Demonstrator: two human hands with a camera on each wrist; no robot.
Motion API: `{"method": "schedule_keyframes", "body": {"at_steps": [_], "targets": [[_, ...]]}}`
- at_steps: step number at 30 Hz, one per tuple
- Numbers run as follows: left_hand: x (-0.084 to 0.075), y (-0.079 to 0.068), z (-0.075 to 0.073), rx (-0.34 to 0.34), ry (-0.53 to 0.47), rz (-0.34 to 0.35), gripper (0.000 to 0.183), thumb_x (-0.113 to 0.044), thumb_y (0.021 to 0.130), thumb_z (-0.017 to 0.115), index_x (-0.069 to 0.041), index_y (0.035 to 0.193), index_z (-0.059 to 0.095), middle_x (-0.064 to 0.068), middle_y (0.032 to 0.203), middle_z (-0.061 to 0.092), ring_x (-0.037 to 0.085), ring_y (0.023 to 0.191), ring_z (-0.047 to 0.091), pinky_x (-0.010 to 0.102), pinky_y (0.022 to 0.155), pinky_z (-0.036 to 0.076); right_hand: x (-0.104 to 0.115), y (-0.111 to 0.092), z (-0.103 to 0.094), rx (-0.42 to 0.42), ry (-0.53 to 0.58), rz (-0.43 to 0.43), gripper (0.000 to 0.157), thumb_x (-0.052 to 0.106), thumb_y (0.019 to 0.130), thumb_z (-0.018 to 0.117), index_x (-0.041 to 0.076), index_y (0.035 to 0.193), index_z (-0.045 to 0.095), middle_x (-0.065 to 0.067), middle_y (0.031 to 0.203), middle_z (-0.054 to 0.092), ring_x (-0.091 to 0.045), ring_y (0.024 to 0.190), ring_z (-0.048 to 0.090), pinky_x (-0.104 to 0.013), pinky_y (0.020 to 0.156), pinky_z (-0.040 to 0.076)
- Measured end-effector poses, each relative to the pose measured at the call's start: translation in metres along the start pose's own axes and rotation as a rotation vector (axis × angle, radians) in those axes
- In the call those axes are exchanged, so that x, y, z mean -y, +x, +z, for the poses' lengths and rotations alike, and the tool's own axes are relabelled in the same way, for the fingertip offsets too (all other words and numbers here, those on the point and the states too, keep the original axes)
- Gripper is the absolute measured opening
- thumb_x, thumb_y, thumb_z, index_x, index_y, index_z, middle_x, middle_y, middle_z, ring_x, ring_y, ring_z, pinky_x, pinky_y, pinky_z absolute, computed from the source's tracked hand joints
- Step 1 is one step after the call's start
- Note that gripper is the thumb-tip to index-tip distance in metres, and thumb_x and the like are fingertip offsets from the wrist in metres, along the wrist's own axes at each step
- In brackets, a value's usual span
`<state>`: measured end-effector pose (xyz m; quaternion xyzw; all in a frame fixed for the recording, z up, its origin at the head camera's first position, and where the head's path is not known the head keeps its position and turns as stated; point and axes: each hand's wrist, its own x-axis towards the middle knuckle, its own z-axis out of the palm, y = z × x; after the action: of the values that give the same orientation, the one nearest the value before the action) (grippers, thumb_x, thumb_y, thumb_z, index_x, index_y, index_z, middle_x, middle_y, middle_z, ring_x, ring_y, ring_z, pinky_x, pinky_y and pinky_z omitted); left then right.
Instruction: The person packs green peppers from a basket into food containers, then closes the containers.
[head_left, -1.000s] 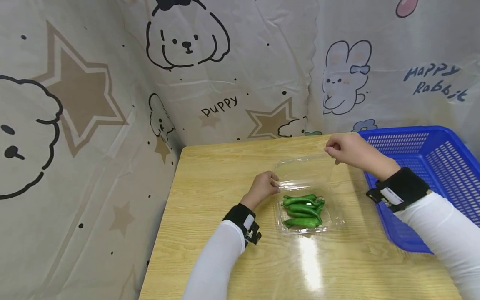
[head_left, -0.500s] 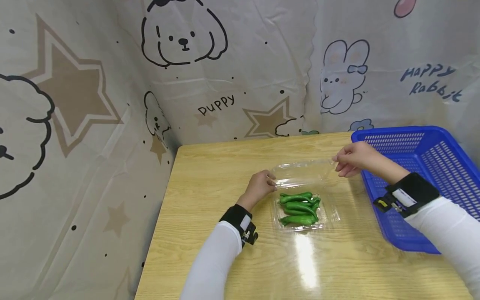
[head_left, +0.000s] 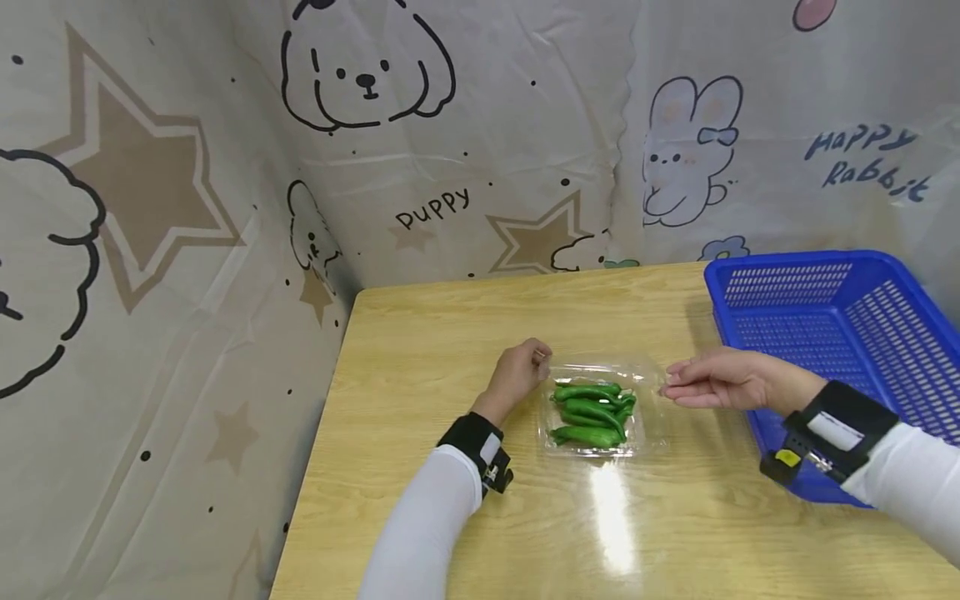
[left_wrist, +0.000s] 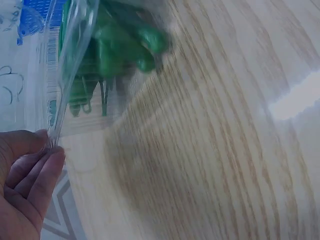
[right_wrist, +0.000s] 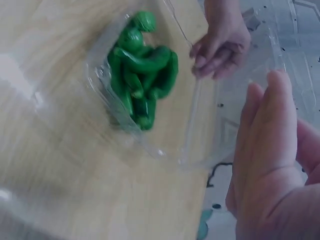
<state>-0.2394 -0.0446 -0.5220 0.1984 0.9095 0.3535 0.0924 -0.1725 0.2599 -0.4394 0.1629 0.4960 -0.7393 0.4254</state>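
Observation:
A clear plastic clamshell container (head_left: 647, 437) lies on the table with several green peppers (head_left: 591, 414) inside. Its thin transparent lid (right_wrist: 212, 120) stands tilted up from the hinge side. At the container's back left corner my left hand (head_left: 517, 379) pinches the plastic edge between thumb and fingers, clearest in the left wrist view. My right hand (head_left: 720, 382) is at the lid's right edge, thumb above and fingers below it, fingers fairly straight. Through the plastic, the peppers (left_wrist: 107, 45) show green in the left wrist view.
A blue plastic basket (head_left: 813, 292) with perforated walls stands on the right of the wooden table (head_left: 420, 350), behind my right wrist. A printed cloth (head_left: 465, 100) hangs along the back and left sides of the table.
My right hand has come down and toward me, bringing the lid from raised behind the container to lower over it. The left hand keeps its grip at the back left corner.

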Motion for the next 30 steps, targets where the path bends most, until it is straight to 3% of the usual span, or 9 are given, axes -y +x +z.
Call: {"method": "schedule_keyframes", "body": {"at_steps": [3, 5, 10, 13, 17, 21, 26, 30], "targets": [[0.003, -0.001, 0.0, -0.003, -0.027, 0.007, 0.019, -0.002, 0.093, 0.054, -0.001, 0.11, 0.061, 0.012, 0.098, 0.068, 0.023, 0.09, 0.065, 0.027, 0.075, 0.053, -0.007, 0.003, 0.001, 0.008, 0.051, 0.016, 0.016, -0.007, 0.094, 0.041, -0.001, 0.108, 0.044, -0.015, 0.089, 0.07, -0.02, 0.084, 0.07, -0.031, 0.085, 0.054], [0.004, -0.001, -0.003, 0.034, -0.065, -0.016, 0.024, -0.002, 0.092, 0.056, 0.0, 0.116, 0.059, 0.013, 0.103, 0.067, 0.024, 0.095, 0.064, 0.029, 0.08, 0.053, -0.009, 0.004, 0.001, -0.009, 0.055, 0.015, 0.017, -0.007, 0.094, 0.041, -0.001, 0.11, 0.041, -0.014, 0.087, 0.07, -0.02, 0.083, 0.07, -0.031, 0.085, 0.055], [0.008, -0.004, -0.019, 0.242, -0.185, -0.128, 0.057, 0.004, 0.085, 0.061, 0.0, 0.139, 0.041, 0.018, 0.126, 0.057, 0.03, 0.119, 0.053, 0.037, 0.092, 0.05, -0.014, 0.005, 0.001, -0.047, -0.012, 0.023, 0.012, -0.006, 0.093, 0.042, 0.0, 0.104, 0.045, -0.011, 0.084, 0.07, -0.017, 0.079, 0.07, -0.032, 0.082, 0.056], [0.015, -0.009, -0.031, 0.332, -0.28, -0.184, 0.066, 0.006, 0.084, 0.059, 0.003, 0.143, 0.031, 0.022, 0.13, 0.053, 0.034, 0.125, 0.048, 0.039, 0.094, 0.049, -0.017, 0.006, 0.0, -0.046, -0.05, 0.019, 0.011, -0.006, 0.093, 0.043, 0.001, 0.1, 0.046, -0.01, 0.083, 0.07, -0.016, 0.078, 0.07, -0.031, 0.08, 0.057], [0.027, -0.016, -0.039, 0.335, -0.392, -0.233, 0.064, 0.003, 0.086, 0.059, 0.007, 0.143, 0.029, 0.026, 0.127, 0.055, 0.034, 0.119, 0.054, 0.037, 0.095, 0.049, -0.019, 0.005, -0.002, -0.043, -0.065, 0.011, 0.012, -0.007, 0.092, 0.042, 0.002, 0.096, 0.048, -0.01, 0.081, 0.07, -0.017, 0.077, 0.07, -0.031, 0.078, 0.057], [0.032, -0.024, -0.042, 0.345, -0.496, -0.337, 0.064, 0.0, 0.087, 0.061, 0.008, 0.142, 0.029, 0.026, 0.121, 0.059, 0.031, 0.108, 0.062, 0.036, 0.092, 0.052, -0.022, 0.004, -0.002, -0.051, -0.078, 0.013, 0.012, -0.009, 0.091, 0.043, 0.0, 0.098, 0.045, -0.01, 0.081, 0.069, -0.017, 0.076, 0.07, -0.031, 0.078, 0.057], [0.036, -0.036, -0.043, 0.474, -0.629, -0.477, 0.068, -0.002, 0.085, 0.066, 0.012, 0.14, 0.03, 0.023, 0.109, 0.066, 0.027, 0.096, 0.068, 0.038, 0.09, 0.053, -0.026, 0.005, 0.002, -0.087, -0.166, -0.008, 0.022, -0.01, 0.089, 0.046, -0.004, 0.109, 0.036, -0.009, 0.08, 0.069, -0.018, 0.074, 0.07, -0.031, 0.077, 0.057], [0.04, -0.044, -0.039, 0.584, -0.678, -0.518, 0.07, -0.004, 0.082, 0.07, 0.014, 0.138, 0.032, 0.02, 0.103, 0.068, 0.027, 0.093, 0.069, 0.037, 0.088, 0.053, -0.03, 0.009, 0.004, -0.11, -0.255, -0.021, 0.027, -0.01, 0.088, 0.047, -0.007, 0.111, 0.035, -0.009, 0.078, 0.069, -0.017, 0.071, 0.07, -0.03, 0.073, 0.058]]}}
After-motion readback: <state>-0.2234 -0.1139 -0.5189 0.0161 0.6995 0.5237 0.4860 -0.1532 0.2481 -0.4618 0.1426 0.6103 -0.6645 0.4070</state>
